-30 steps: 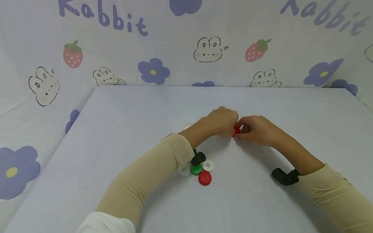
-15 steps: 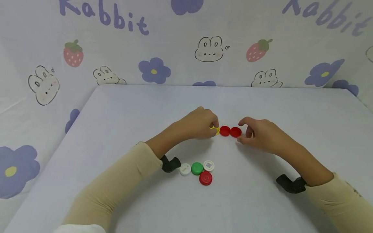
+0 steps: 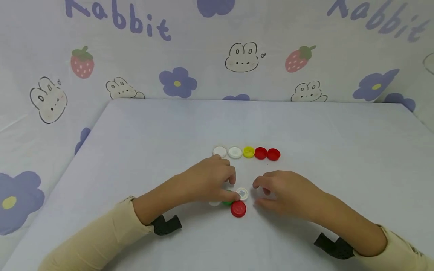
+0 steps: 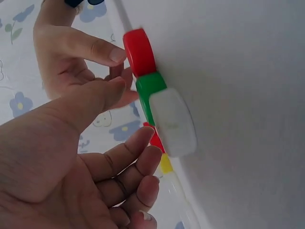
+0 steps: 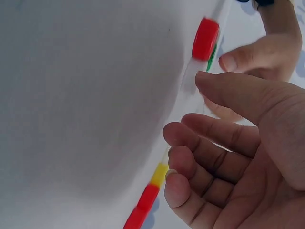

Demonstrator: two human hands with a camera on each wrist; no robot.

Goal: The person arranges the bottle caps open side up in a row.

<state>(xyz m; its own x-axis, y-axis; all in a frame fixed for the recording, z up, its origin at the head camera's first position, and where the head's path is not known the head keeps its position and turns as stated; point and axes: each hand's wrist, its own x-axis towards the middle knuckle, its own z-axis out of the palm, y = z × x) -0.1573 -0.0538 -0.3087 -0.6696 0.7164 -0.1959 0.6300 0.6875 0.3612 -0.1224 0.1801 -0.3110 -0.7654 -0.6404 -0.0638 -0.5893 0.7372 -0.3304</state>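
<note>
In the head view my left hand [image 3: 210, 180] hovers over a cluster of bottle caps, thumb and fingers apart. Beneath its thumb lies a green cap [image 3: 227, 202], mostly covered. A white cap [image 3: 214, 204] beside that is also largely hidden. A white cap with a printed mark [image 3: 242, 193] and a red cap [image 3: 238, 209] complete the cluster. Just to the right hangs my right hand [image 3: 288, 192], fingers loosely bent and holding nothing. In the left wrist view the white cap [image 4: 174, 123], green cap [image 4: 150, 93] and red cap [image 4: 139, 51] stand past the fingertips.
Farther back, caps lie in a row with their hollow sides up: a white cap [image 3: 219, 151], another white cap [image 3: 235, 152], a yellow cap [image 3: 248, 152] and two red caps [image 3: 260, 153]. A white cloth [image 3: 339, 143] covers the table; a patterned curtain [image 3: 203, 49] hangs behind.
Both hands have left the back row and come nearer, to the front cluster. My left hand has let go of the yellow cap, my right hand of a red one; both caps stay in the row.
</note>
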